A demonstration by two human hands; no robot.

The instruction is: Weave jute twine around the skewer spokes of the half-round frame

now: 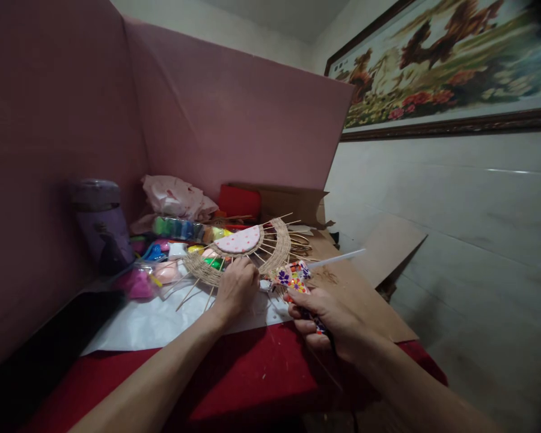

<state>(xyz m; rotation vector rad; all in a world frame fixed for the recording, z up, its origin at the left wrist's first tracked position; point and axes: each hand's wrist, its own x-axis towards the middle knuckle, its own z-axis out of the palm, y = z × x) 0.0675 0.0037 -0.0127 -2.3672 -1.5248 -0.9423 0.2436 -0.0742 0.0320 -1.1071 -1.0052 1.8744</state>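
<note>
My right hand (327, 319) is wrapped around the handle of a flower-patterned glue gun (291, 276). A long whitish glue stick (338, 258) sticks out of its back, and the nozzle points left toward my other hand. With curled fingers, my left hand (238, 285) grips the near edge of a round woven craft piece (279, 243). That piece has thin wooden sticks radiating out, a band of twine wound across them, and a pink dotted fabric half-circle (238, 240) in the middle. My left fingertips are partly hidden behind the hand.
Packets of coloured clay (178, 228) and a pink bag (139, 282) lie at left beside a purple tumbler (101, 222). A crumpled plastic bag (175, 195) sits behind them. White paper (148, 325) covers part of the red cloth (261, 373); cardboard (365, 300) lies at right.
</note>
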